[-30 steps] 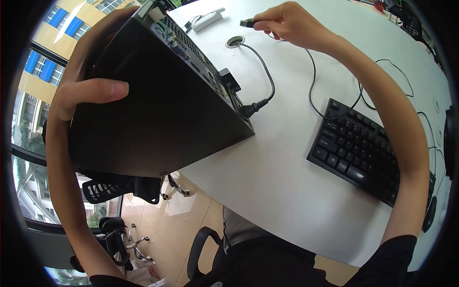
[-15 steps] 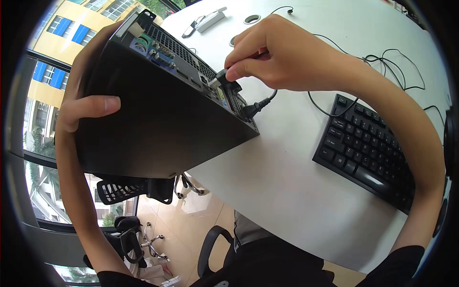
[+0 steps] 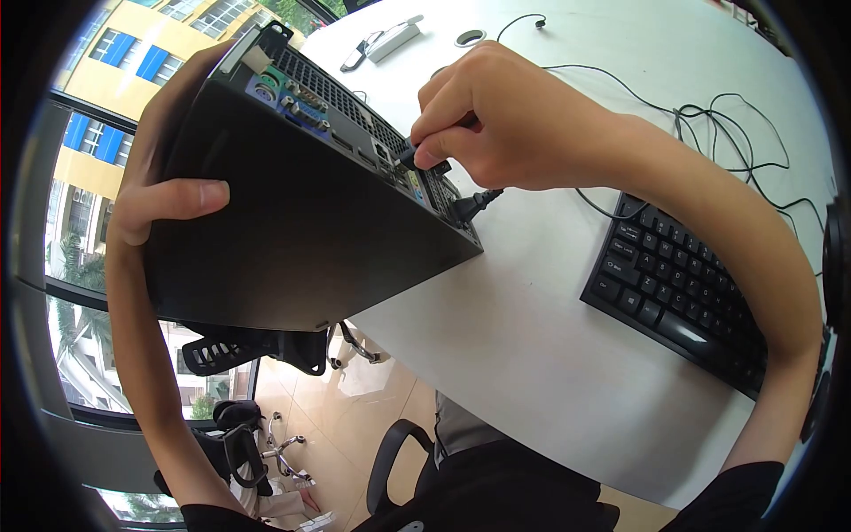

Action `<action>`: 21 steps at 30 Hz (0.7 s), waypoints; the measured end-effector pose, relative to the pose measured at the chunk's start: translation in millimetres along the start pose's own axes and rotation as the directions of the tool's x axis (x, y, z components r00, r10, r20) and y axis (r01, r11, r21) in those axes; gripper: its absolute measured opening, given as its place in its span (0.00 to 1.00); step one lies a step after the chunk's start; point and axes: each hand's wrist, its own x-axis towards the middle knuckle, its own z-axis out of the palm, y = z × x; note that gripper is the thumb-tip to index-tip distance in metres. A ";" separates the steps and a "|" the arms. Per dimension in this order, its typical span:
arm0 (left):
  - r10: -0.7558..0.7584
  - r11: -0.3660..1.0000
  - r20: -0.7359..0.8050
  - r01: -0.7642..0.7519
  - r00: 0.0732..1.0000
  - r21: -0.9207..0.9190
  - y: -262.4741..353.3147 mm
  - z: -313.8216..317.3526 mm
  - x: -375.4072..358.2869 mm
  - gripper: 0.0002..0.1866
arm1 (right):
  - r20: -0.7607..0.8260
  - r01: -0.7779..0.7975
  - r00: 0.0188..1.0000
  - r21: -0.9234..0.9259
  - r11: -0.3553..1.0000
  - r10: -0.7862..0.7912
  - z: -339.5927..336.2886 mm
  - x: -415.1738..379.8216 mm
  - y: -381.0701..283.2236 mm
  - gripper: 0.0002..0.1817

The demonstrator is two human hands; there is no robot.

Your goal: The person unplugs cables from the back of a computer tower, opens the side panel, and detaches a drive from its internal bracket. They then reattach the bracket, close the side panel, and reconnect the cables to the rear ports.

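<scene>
A black desktop computer case (image 3: pixel 301 239) stands tilted near the table's edge, its back panel with ports (image 3: pixel 346 137) facing up and right. My left hand (image 3: pixel 173 199) grips the case's far-left side, thumb on the broad black face and the other fingers hidden behind. At the back panel, my right hand (image 3: pixel 496 120) pinches a black USB plug (image 3: pixel 408 160) between thumb and forefinger. The plug's tip is at the ports; whether it sits inside one is hard to tell. Below it, a black power cord plug (image 3: pixel 472 207) is in the panel's lower end.
A black keyboard (image 3: pixel 665 284) lies on the white table (image 3: pixel 496 337) under my right forearm. Loose black cables (image 3: pixel 709 111) curl behind it. A white power strip (image 3: pixel 393 42) and a cable hole (image 3: pixel 470 38) are at the back. Chairs (image 3: pixel 403 452) stand on the floor below.
My right hand has moved slightly down and left, bringing the USB plug closer against the ports. The case and my left hand have barely shifted.
</scene>
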 end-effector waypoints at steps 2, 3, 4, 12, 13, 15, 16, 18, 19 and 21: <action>0.002 0.999 -0.002 -0.002 1.000 0.035 4.8 -0.6 -1.6 0.63 | -0.028 -0.011 1.000 0.061 0.998 0.013 8.8 2.2 1.1 0.06; -0.004 0.999 0.025 0.003 1.000 0.042 6.5 -1.2 -1.1 0.63 | -0.034 -0.008 0.999 0.080 0.997 0.011 12.1 3.1 1.8 0.06; -0.004 0.999 0.051 0.001 0.999 0.047 7.9 -3.0 0.6 0.63 | -0.040 -0.007 0.999 0.091 0.996 0.011 13.8 4.2 2.7 0.07; 0.055 0.993 0.033 -0.058 0.998 0.106 -6.6 -13.8 2.8 0.64 | -0.113 -0.082 0.989 0.118 0.990 0.096 -23.4 32.5 33.7 0.25; 0.045 0.993 0.044 -0.049 0.998 0.104 -5.4 -14.7 2.9 0.64 | -0.172 -0.164 0.974 -0.069 0.984 0.151 -36.8 43.5 55.2 0.27; 0.024 0.995 0.062 -0.030 0.998 0.098 -1.3 -15.2 2.2 0.63 | -0.243 -0.359 0.927 -0.358 0.862 0.285 -62.4 55.3 86.0 0.32; 0.031 0.996 0.071 -0.037 0.997 0.080 -1.6 -15.5 2.8 0.63 | -0.267 -0.455 0.890 -0.459 0.763 0.370 -72.3 58.4 94.2 0.33; 0.044 0.997 0.090 -0.049 0.995 0.053 -3.4 -15.7 3.3 0.63 | -0.348 -0.554 0.832 -0.499 0.666 0.431 -73.3 65.2 127.6 0.35; 0.049 0.997 0.090 -0.055 0.995 0.059 -4.6 -14.5 2.6 0.63 | -0.390 -0.603 0.798 -0.509 0.614 0.460 -68.3 65.5 138.3 0.35; 0.073 0.994 0.082 -0.079 0.994 0.069 -4.2 -16.1 1.8 0.62 | -0.349 -0.729 0.681 -0.412 0.547 0.644 -69.4 71.1 150.7 0.31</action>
